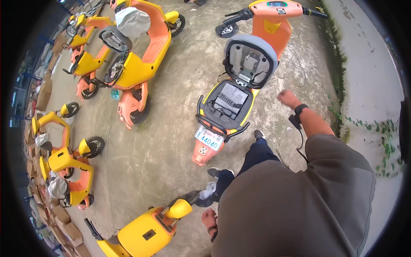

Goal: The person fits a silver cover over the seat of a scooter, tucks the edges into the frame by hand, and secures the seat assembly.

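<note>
My right hand (287, 97) is raised beside a pink-and-yellow scooter, right of its open seat compartment, fingers curled; whatever they hold, if anything, is hidden. A black strap and device with a cable are on that wrist. The scooter's padded seat (249, 64) is flipped up, exposing a grey compartment (216, 111) with a dark lid or box inside. Down by my left side, my left hand (209, 219) is curled, its contents unclear, near a yellow scooter (139, 234) at the bottom and a pale cloth (209, 189) close to my feet.
More pink-and-yellow scooters stand at upper left (152, 55) and left (60, 160), some with white covers. Cardboard boxes (60, 214) line the far left. A pale wall with creeping plants (376, 128) runs along the right. Concrete floor (141, 171) lies between the scooters.
</note>
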The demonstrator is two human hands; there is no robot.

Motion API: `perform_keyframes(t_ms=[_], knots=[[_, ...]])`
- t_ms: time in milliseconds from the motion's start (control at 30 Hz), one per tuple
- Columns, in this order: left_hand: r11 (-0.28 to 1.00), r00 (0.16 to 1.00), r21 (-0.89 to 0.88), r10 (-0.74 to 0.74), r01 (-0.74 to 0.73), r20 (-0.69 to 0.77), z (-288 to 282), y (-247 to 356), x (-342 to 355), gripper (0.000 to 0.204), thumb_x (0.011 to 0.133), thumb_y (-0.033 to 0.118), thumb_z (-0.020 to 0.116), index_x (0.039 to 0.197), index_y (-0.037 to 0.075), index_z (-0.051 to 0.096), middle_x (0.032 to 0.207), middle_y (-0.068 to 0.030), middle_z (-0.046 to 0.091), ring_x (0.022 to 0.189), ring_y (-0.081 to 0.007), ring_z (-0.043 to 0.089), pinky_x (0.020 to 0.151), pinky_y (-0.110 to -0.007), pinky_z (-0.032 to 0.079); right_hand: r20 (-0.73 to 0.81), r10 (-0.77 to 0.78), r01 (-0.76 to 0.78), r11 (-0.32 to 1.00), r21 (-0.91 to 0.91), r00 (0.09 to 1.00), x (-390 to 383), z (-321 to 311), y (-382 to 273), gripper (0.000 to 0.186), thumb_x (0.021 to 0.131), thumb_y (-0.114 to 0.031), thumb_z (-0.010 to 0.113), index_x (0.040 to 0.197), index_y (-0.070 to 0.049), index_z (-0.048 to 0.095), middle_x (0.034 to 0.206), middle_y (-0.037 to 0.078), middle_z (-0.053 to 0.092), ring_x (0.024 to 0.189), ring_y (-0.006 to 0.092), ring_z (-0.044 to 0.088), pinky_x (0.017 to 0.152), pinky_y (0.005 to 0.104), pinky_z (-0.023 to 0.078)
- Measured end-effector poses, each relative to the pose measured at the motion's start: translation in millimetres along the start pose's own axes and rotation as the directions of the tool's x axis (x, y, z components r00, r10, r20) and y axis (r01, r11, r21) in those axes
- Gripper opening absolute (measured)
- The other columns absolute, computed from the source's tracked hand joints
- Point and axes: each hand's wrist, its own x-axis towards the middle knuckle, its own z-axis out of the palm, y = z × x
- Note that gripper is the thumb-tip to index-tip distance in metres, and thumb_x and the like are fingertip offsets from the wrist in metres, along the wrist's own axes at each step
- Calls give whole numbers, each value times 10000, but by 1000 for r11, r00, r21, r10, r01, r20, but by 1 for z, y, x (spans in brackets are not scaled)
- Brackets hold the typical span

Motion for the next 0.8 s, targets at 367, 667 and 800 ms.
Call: perform_keyframes(t_ms=[367, 667, 800], knots=[[980, 986, 142, -127, 141, -105, -111, 89, 29, 179, 848, 180, 648, 889, 19, 580, 723, -74, 623, 613, -163, 599, 502, -296, 494, 836, -64, -101, 985, 142, 545, -153, 149, -156, 338, 843, -315, 594, 714, -5, 636, 640, 61, 617, 524, 134, 580, 489, 281, 481], [965, 992, 231, -129, 121, 18, -129, 142, 150, 173, 857, 185, 633, 864, 24, 572, 742, -77, 626, 635, -165, 602, 552, -285, 496, 417, -584, -60, 531, 845, 696, -95, 119, -373, 272, 910, -272, 588, 1003, -19, 624, 896, 93, 674, 741, 167, 668, 634, 280, 552], [949, 981, 313, -76, 17, 178, -98, 214, 245, 174, 854, 186, 637, 867, 23, 579, 746, -76, 629, 641, -164, 603, 561, -285, 496, -72, -239, 94, 83, 992, 968, -24, 71, -370, 347, 924, -268, 570, 1177, -35, 520, 1017, 105, 645, 839, 218, 666, 724, 334, 558]])
